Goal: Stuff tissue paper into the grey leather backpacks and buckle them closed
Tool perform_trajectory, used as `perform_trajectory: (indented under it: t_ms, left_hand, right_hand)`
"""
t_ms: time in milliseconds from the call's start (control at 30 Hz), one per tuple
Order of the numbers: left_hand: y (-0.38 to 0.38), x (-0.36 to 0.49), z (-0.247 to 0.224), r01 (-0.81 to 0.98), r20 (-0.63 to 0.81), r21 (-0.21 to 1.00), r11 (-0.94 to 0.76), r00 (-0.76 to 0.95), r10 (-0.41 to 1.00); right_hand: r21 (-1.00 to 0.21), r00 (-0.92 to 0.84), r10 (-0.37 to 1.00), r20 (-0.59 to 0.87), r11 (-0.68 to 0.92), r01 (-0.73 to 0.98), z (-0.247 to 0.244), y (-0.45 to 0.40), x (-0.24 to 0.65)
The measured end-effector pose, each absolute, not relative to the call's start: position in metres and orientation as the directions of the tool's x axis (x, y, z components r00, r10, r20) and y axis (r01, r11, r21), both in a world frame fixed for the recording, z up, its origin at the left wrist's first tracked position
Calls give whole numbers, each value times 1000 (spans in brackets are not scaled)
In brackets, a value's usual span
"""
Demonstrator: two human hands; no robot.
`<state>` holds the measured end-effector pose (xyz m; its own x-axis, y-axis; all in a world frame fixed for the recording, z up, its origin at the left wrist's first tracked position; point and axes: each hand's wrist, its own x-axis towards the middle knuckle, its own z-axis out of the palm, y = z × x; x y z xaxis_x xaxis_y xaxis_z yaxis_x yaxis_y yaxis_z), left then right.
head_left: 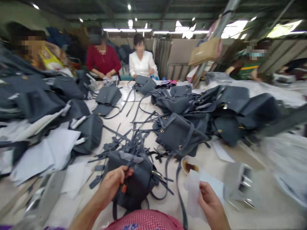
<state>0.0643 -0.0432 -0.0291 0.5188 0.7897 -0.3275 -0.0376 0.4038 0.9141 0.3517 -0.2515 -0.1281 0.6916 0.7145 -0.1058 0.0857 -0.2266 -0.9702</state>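
Observation:
A dark blue-grey handbag (pixel 142 179) sits right in front of me on the table, with a clump of loose dark straps (pixel 134 140) behind it. My left hand (pixel 114 180) is closed at the bag's upper left, pinching a thin dark strap. A small orange tag (pixel 124 188) hangs below those fingers. On the right, my right hand (pixel 211 199) grips a thin whitish sheet (pixel 193 191) between thumb and fingers, apart from the bag. Just behind the sheet stands a small bowl (pixel 189 165) with brown stuff in it.
More dark handbags (pixel 179 132) are piled to the right, and others (pixel 88 132) to the left. White paper sheets (pixel 51 150) lie at the left, a grey box-like object (pixel 238 183) at the right. Several people sit across the table, including one in a white shirt (pixel 142 64).

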Motion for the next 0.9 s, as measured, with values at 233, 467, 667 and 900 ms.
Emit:
perform_trajectory:
  t_ms: [233, 467, 667, 900]
  left_hand:
    - [-38, 62, -39, -107, -205, 929, 355, 650, 732]
    - [-30, 54, -47, -237, -190, 844, 481, 706, 682]
    - [-20, 51, -52, -173, -190, 882, 439, 721, 666]
    - [-5, 60, -46, 9, -368, 873, 487, 668, 647]
  right_hand:
    - [-980, -36, 984, -177, -173, 94, -62, -181, 246]
    - [-951, 134, 957, -258, -276, 139, -64, -162, 225]
    - [-914, 322, 932, -169, -271, 302, -80, -169, 217]
    - [-907, 261, 869, -422, -397, -143, -67, -169, 202]
